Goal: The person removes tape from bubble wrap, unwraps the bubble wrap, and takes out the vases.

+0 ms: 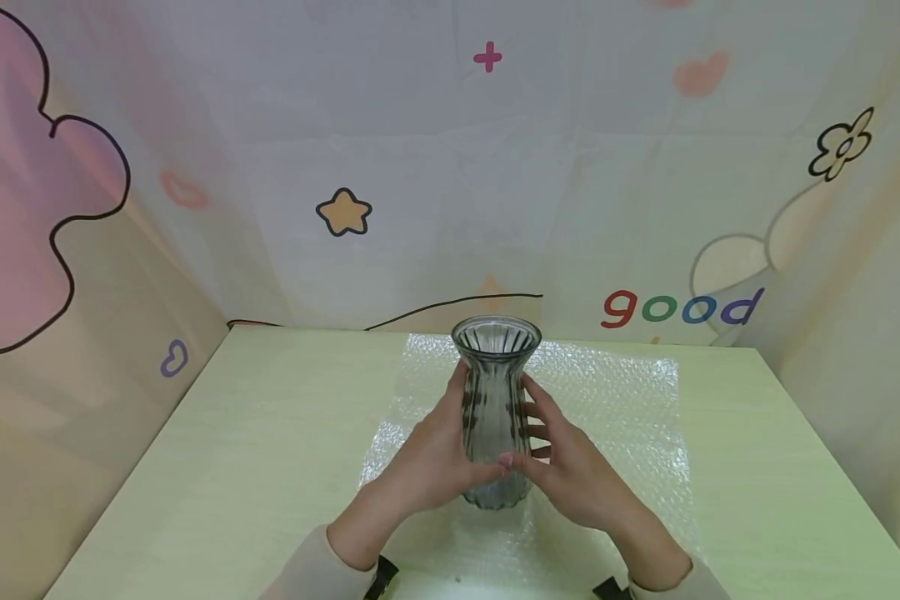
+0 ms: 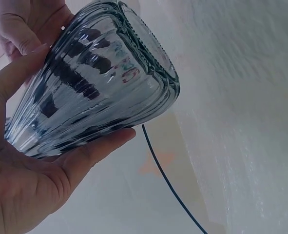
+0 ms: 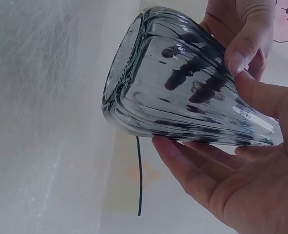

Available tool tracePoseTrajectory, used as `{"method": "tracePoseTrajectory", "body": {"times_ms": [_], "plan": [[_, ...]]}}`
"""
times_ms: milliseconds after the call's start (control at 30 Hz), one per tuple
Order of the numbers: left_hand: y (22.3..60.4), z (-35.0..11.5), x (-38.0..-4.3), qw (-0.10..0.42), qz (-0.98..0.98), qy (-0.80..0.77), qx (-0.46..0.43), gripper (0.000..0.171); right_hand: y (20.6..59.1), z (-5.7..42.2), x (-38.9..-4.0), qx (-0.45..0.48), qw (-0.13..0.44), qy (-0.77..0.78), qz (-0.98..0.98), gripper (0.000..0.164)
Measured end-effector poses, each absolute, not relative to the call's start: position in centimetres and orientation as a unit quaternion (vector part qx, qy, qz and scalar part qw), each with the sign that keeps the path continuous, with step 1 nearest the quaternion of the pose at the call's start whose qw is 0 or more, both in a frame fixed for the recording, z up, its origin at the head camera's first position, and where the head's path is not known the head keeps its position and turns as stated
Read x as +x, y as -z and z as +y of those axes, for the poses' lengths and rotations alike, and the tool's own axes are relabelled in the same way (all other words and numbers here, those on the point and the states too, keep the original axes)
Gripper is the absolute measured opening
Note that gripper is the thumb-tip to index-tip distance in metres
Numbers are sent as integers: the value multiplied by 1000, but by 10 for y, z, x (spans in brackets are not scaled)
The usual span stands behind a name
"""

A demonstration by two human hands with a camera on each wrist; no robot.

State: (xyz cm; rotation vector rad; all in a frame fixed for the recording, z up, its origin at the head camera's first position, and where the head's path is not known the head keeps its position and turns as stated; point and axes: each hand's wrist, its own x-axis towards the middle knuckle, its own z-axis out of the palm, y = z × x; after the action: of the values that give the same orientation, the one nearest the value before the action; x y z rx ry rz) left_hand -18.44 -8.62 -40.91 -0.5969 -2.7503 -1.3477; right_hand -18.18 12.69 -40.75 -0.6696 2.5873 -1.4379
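Note:
A clear, ribbed glass vase (image 1: 497,408) with a flared rim stands roughly upright between both hands in the head view. My left hand (image 1: 437,450) grips it from the left, thumb across the near side. From the right, my right hand (image 1: 573,467) holds it with spread fingers behind and its thumb in front. The two thumbs meet near the vase's lower half. In the left wrist view the vase's base (image 2: 151,44) shows, apart from the surface below. The right wrist view shows the same glass vase (image 3: 182,78) with fingers wrapped around its side.
A sheet of bubble wrap (image 1: 615,417) lies flat on the pale green table (image 1: 270,433), beneath the hands and vase. Printed fabric (image 1: 420,125) hangs behind the table and along both sides.

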Motion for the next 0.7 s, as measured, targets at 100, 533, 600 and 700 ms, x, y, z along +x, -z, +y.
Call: {"method": "tracePoseTrajectory", "body": {"times_ms": [100,533,600,700], "plan": [[408,-86,-183,17,-884,428,-187,134,408,126,-181,-224,40,467,854,96],[408,-85,-181,25,-894,409,-181,127,408,123,-181,-204,18,473,857,101],[408,-85,-181,29,-896,403,-183,126,407,123,-181,-202,17,475,856,101],[408,-86,-181,36,-899,395,-188,124,406,122,-181,-201,12,473,857,102]]}}
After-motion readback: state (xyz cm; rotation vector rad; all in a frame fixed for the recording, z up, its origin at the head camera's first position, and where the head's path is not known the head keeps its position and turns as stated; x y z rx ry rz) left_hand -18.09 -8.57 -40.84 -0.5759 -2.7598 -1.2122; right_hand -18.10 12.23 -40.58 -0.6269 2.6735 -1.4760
